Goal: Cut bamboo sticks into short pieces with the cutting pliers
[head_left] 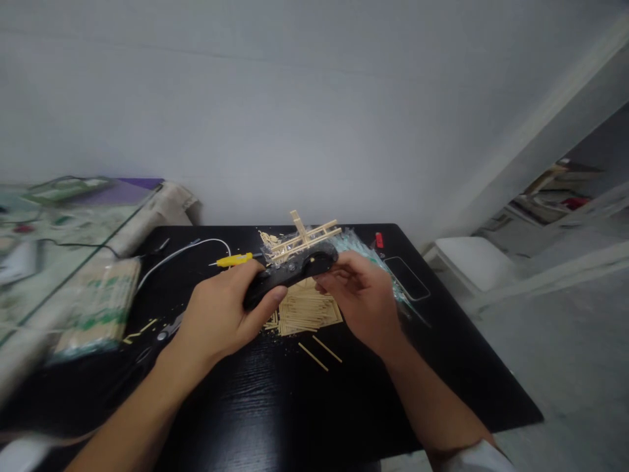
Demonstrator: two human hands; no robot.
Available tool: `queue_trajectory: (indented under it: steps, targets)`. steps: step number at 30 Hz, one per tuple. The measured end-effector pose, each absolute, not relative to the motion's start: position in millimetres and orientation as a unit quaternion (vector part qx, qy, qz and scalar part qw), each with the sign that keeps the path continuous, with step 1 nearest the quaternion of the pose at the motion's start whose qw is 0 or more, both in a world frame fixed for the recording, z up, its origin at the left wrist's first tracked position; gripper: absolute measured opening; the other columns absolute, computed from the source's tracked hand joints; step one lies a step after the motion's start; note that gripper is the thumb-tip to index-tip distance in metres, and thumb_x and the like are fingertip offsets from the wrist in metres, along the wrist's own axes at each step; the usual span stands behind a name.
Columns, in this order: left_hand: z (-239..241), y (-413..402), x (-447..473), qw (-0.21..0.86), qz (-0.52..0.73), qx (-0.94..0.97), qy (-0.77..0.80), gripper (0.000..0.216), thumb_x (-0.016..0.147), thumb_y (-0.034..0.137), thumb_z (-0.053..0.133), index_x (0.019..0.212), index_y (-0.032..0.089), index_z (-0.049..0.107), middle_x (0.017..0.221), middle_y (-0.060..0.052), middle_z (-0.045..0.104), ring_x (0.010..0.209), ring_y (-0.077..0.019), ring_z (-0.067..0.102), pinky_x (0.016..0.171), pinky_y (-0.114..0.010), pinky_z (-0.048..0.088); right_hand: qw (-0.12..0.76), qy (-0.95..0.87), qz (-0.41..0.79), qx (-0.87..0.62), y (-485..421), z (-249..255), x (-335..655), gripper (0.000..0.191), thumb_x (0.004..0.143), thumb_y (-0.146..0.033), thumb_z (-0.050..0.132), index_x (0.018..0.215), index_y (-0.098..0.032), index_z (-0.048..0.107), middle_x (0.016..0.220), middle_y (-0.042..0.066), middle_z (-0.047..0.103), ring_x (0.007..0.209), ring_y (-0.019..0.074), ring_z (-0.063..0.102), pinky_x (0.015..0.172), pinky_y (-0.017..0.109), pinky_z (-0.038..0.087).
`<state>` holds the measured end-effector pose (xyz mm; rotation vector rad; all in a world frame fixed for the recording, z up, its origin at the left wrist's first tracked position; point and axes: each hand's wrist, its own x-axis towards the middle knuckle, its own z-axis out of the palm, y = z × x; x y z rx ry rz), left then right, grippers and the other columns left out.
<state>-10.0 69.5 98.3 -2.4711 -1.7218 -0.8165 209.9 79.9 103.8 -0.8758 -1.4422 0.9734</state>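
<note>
My left hand (223, 308) is wrapped round the handle of a black hand tool with a rounded head (289, 270), held tilted above the table. My right hand (366, 295) is at the tool's rounded right end, fingers curled together; what they grip is hidden. Below the tool lies a flat stack of thin wooden sticks (302, 311), some laid crosswise. Behind it, a small framework of wooden sticks (307, 235) rests near the table's back edge. Two loose sticks (314, 354) lie in front of the stack.
The black table (236, 406) meets a pale wall. A yellow-handled tool (234, 260), white cable (184, 248) and bagged sticks (101, 305) are at left. Clear plastic wrapping (356, 242), a small red object (379, 240) and a phone-like outlined rectangle (407, 278) are at right.
</note>
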Motion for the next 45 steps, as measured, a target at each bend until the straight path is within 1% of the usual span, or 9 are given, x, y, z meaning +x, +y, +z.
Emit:
queue_trajectory:
  steps: [4, 8, 18, 23, 30, 34, 37, 41, 45]
  targets:
    - [95.3, 70.1, -10.3, 0.036, -0.259, -0.798, -0.543, 0.056, 0.098, 0.066, 0.033, 0.104, 0.018, 0.062, 0.088, -0.008, 0.074, 0.08, -0.0274, 0.072, 0.068, -0.038, 0.051, 0.553, -0.628, 0.383, -0.392, 80.2, 104.2, 211.2, 0.006, 0.085, -0.016, 0.07, 0.081, -0.02, 0.069, 0.065, -0.003, 0.068, 0.06, 0.0112, 0.067, 0.061, 0.023, 0.057]
    - [94.3, 69.8, -12.2, 0.035, -0.261, -0.806, -0.53, 0.055, 0.098, 0.064, 0.033, 0.108, 0.018, 0.061, 0.093, -0.009, 0.075, 0.084, -0.0274, 0.072, 0.072, -0.039, 0.053, 0.54, -0.639, 0.406, -0.368, 83.3, 105.3, 215.3, 0.009, 0.086, -0.018, 0.071, 0.077, -0.02, 0.07, 0.062, -0.003, 0.067, 0.057, 0.01, 0.064, 0.057, 0.022, 0.055]
    - [95.9, 70.7, -16.6, 0.016, -0.257, -0.817, -0.516, 0.056, 0.097, 0.063, 0.035, 0.11, 0.016, 0.062, 0.098, -0.012, 0.075, 0.086, -0.0292, 0.072, 0.074, -0.042, 0.054, 0.508, -0.625, 0.5, -0.318, 88.7, 103.7, 218.4, 0.021, 0.088, -0.034, 0.076, 0.075, -0.019, 0.07, 0.063, -0.001, 0.066, 0.052, 0.0085, 0.057, 0.05, 0.024, 0.049]
    - [99.7, 69.1, -14.9, -0.006, -0.236, -0.813, -0.532, 0.055, 0.097, 0.064, 0.033, 0.104, 0.018, 0.063, 0.089, -0.01, 0.075, 0.08, -0.0275, 0.072, 0.07, -0.039, 0.053, 0.517, -0.617, 0.498, -0.322, 86.4, 101.7, 217.0, 0.015, 0.089, -0.028, 0.074, 0.077, -0.02, 0.07, 0.065, -0.001, 0.067, 0.052, 0.0088, 0.057, 0.05, 0.025, 0.048]
    - [104.5, 67.4, -10.4, -0.005, -0.22, -0.803, -0.553, 0.053, 0.097, 0.064, 0.032, 0.089, 0.019, 0.06, 0.072, -0.005, 0.069, 0.064, -0.0234, 0.067, 0.06, -0.035, 0.047, 0.523, -0.614, 0.483, -0.341, 87.4, 100.7, 214.2, 0.015, 0.088, -0.026, 0.073, 0.076, -0.02, 0.068, 0.061, -0.002, 0.063, 0.049, 0.0084, 0.053, 0.048, 0.025, 0.047]
    - [103.4, 68.1, -8.2, 0.006, -0.222, -0.797, -0.562, 0.052, 0.097, 0.063, 0.033, 0.083, 0.02, 0.058, 0.068, -0.004, 0.067, 0.059, -0.0214, 0.064, 0.058, -0.033, 0.044, 0.523, -0.614, 0.479, -0.346, 88.8, 101.1, 213.2, 0.015, 0.087, -0.024, 0.072, 0.074, -0.019, 0.066, 0.058, -0.003, 0.062, 0.048, 0.008, 0.052, 0.049, 0.024, 0.047]
    - [101.9, 69.3, -7.6, 0.013, -0.23, -0.797, -0.558, 0.052, 0.097, 0.063, 0.033, 0.087, 0.02, 0.059, 0.073, -0.005, 0.069, 0.064, -0.0224, 0.066, 0.06, -0.033, 0.045, 0.527, -0.611, 0.484, -0.337, 89.5, 100.0, 213.3, 0.016, 0.088, -0.025, 0.073, 0.075, -0.019, 0.067, 0.058, -0.003, 0.062, 0.05, 0.0084, 0.054, 0.05, 0.024, 0.047]
    - [101.7, 69.9, -8.8, 0.005, -0.244, -0.805, -0.541, 0.052, 0.097, 0.062, 0.034, 0.098, 0.02, 0.063, 0.085, -0.007, 0.073, 0.076, -0.0253, 0.069, 0.067, -0.036, 0.049, 0.515, -0.606, 0.518, -0.316, 90.3, 100.1, 215.8, 0.022, 0.088, -0.035, 0.076, 0.076, -0.018, 0.069, 0.063, -0.001, 0.065, 0.051, 0.0085, 0.055, 0.048, 0.024, 0.048]
    - [102.2, 69.4, -12.4, -0.01, -0.241, -0.816, -0.526, 0.05, 0.097, 0.061, 0.035, 0.099, 0.019, 0.063, 0.091, -0.01, 0.074, 0.081, -0.0269, 0.07, 0.07, -0.038, 0.052, 0.484, -0.609, 0.559, -0.285, 91.4, 102.1, 219.1, 0.026, 0.088, -0.04, 0.077, 0.077, -0.018, 0.069, 0.067, 0.0, 0.066, 0.05, 0.0078, 0.054, 0.046, 0.023, 0.046]
